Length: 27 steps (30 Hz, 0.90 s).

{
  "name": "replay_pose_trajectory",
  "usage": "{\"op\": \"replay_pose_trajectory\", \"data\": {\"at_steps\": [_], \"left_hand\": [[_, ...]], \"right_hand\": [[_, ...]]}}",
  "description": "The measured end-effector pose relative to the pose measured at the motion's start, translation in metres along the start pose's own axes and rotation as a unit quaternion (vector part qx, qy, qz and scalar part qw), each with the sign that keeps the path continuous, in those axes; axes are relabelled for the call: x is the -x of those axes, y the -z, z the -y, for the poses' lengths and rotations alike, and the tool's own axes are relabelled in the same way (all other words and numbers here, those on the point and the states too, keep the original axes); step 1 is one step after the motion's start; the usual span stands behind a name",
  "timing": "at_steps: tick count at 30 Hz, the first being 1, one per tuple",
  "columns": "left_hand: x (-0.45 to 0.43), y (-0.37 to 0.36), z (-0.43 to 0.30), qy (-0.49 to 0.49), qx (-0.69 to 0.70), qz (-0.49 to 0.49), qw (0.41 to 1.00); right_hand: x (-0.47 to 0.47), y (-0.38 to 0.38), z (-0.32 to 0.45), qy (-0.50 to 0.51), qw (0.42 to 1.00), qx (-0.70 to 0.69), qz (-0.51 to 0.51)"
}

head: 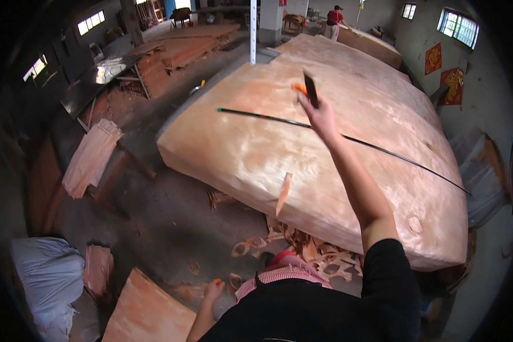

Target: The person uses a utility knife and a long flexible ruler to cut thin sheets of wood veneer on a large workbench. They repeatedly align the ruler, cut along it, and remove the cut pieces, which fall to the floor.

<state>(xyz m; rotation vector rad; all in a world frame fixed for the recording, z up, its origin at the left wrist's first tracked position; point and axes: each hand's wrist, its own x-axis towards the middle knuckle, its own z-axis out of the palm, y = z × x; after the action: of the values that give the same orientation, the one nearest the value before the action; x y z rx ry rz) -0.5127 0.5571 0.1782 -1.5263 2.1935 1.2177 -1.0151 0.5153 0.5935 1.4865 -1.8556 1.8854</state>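
My right hand (pixel 322 117) is stretched out over a large stack of wood veneer sheets (pixel 260 149). It grips a dark flat-bladed tool (pixel 310 87), tilted upward; what kind of blade cannot be told. Something orange (pixel 299 88) shows beside the fingers. Beneath that wrist, a thin dark rod (pixel 265 117) with a green tip lies across the top sheet. Low at my side, my left hand (pixel 213 291) is closed around a small orange object (pixel 217 281), mostly hidden. A pointed veneer strip (pixel 284 194) lies over the stack's near edge.
Veneer offcuts (pixel 312 254) litter the floor by my feet. Lower left are a smaller veneer stack (pixel 149 310) and a pale sack (pixel 49 278). A veneer bundle (pixel 93 156) stands further left. A white perforated post (pixel 253 32) rises behind. Another person (pixel 334 21) works at a far stack.
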Motion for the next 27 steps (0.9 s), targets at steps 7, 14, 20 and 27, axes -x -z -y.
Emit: {"op": "replay_pose_trajectory", "data": {"at_steps": [7,14,20,27], "left_hand": [[-0.014,0.028,-0.013,0.069,0.017,0.066,0.995],[-0.029,0.057,0.045,0.234,0.085,0.022,0.968],[-0.093,0.090,0.068,0.148,0.075,0.024,0.986],[-0.203,0.192,-0.002,0.041,0.028,0.123,0.991]], "right_hand": [[-0.211,-0.071,-0.004,-0.023,0.992,-0.012,-0.126],[-0.209,-0.101,0.004,-0.022,0.971,-0.228,-0.074],[-0.217,-0.088,-0.001,0.002,0.975,-0.201,-0.098],[-0.289,0.023,-0.162,-0.165,0.820,-0.548,0.001]]}}
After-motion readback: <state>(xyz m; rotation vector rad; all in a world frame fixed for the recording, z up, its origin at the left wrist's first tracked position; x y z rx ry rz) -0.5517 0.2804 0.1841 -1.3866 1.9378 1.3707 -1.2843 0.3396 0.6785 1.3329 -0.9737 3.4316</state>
